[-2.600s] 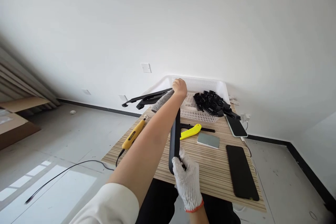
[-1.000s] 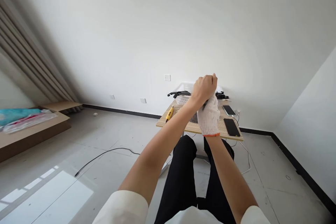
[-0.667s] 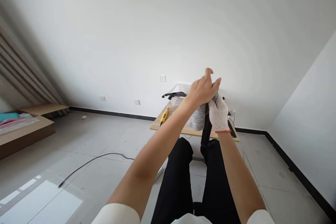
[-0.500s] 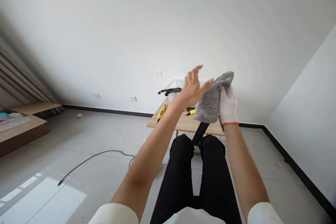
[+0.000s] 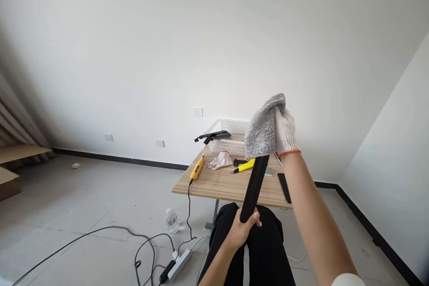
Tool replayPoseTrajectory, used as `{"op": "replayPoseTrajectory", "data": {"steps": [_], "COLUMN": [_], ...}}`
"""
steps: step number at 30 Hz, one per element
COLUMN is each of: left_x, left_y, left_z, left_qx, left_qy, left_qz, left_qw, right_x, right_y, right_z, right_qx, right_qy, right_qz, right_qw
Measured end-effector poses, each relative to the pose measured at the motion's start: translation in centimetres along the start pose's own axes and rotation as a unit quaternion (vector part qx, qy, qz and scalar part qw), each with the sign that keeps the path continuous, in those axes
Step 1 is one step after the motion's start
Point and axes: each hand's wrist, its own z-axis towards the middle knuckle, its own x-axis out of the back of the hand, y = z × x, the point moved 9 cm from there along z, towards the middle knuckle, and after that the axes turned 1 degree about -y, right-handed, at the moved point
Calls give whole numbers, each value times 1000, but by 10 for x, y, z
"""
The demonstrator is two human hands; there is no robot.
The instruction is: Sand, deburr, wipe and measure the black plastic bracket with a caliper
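- Black bar (image 5: 256,183), long and flat, leans over the person's dark trousers (image 5: 268,250); its lower end sits in the left hand (image 5: 244,228), its upper end out of sight under the cloth.
- Grey cloth (image 5: 262,133), fluffy, drapes over the bar's upper part.
- Left hand, bare, curls round the lower end, thumb on the right side; most fingers are hidden.
- Right hand (image 5: 284,134), in a white knit glove with an orange cuff, pinches the cloth's right side; how the fingertips lie behind the fabric cannot be told.
- Wood-grain table (image 5: 214,186), just beyond, bears 1 yellow cutter (image 5: 246,166) with a small black tool (image 5: 237,162) behind it, and 1 loose white glove (image 5: 221,160).
- Dark phone (image 5: 283,187) lies at the table's right, partly behind the forearm.
- Yellow corded tool (image 5: 197,168) lies at the left, its dark label too small to read.
- White basket (image 5: 228,147) stands at the far edge, black parts (image 5: 216,136) resting across its left side.
- Clear bottle (image 5: 171,220) stands on the floor, its markings illegible, near a white power strip (image 5: 180,263).
- White wall plates (image 5: 198,111), 3 in all, sit beyond.
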Motion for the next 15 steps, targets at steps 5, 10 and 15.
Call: {"op": "replayPoseTrajectory", "data": {"steps": [5, 10, 15], "left_x": [3, 12, 29], "left_y": [-29, -64, -76], "left_z": [-4, -14, -21], "left_qx": [83, 104, 102], "left_qy": [-45, 36, 127], "left_qz": [-233, -207, -168], "left_qw": [968, 972, 972], "right_x": [-1, 9, 9], "right_y": [57, 86, 93], "right_z": [21, 32, 55], "right_qx": [-72, -73, -56], "right_qy": [-40, -5, 10], "right_qz": [7, 2, -18], "right_qw": [997, 997, 998]}}
